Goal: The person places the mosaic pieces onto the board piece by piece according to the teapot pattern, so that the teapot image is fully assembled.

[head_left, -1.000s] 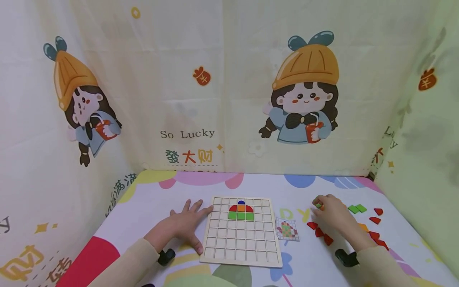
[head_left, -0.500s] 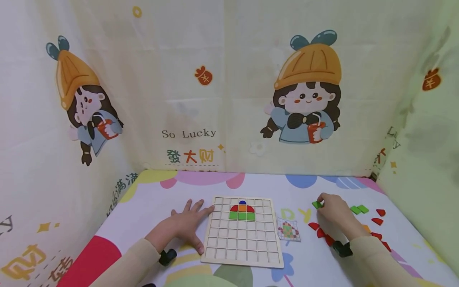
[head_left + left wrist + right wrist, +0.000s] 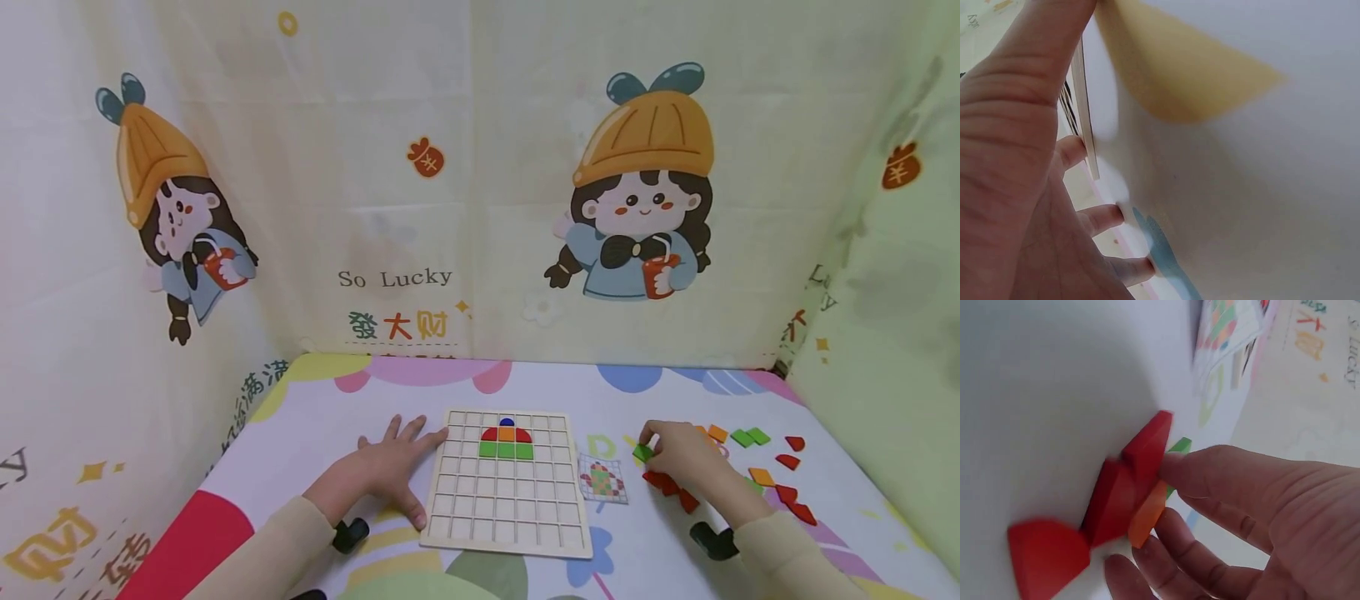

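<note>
1. Pinching a green tile (image 3: 642, 452) between its fingers (image 3: 1186, 542), the right hand (image 3: 684, 455) works low over the counter (image 3: 551, 387), just beside red pieces (image 3: 687, 500).
2. An orange tile (image 3: 1147, 517) shows against those fingers in the right wrist view.
3. The left hand (image 3: 392, 473), fingers spread, touches the left edge of a gridded wooden board (image 3: 504, 510).
4. Coloured pieces (image 3: 506, 451) fill squares near the board's far edge; a printed card (image 3: 602, 480) lies beside its right edge.
</note>
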`<state>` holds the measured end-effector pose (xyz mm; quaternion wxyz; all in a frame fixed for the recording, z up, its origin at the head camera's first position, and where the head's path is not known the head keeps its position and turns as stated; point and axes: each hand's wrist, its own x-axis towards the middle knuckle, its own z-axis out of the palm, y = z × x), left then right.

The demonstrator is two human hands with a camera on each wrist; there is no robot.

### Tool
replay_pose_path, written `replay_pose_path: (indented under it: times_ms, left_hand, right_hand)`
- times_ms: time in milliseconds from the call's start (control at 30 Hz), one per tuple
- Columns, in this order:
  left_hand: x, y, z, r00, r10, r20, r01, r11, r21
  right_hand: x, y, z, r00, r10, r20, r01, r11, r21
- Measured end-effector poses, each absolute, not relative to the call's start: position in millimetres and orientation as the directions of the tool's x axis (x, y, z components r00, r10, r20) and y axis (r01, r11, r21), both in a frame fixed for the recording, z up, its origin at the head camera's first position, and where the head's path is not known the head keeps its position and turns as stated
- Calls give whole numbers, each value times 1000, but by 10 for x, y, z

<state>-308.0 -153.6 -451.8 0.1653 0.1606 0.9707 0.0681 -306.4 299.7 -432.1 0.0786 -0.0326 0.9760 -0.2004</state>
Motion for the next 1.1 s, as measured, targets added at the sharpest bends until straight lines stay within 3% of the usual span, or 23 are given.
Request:
replay_pose_path:
  times_ms: [333,600,833,1100]
  left_hand:
    - [-3077,-1544,-4525,-895,336,-295,289,938,190]
    - [-3061,-1541,-4501,-895,333,-298,285,939,194]
    - [-3067,-1544,-4517,-895,325,-305,271,940,207]
    - [-3052,-1534,-4506,-896,334,-293,282,937,205]
  right_hand:
    - [-2982,2722,-4249,-985,-123,-118,-65,910,-410]
    - [-2952,2208,-4152,-978,-207,11,-189,870,-456]
    - [-2981,1677,-4193,-959,-280,53,-263,798,-542]
    - [-3017,1234,-4334,-902,-406,146,-413,714,-566]
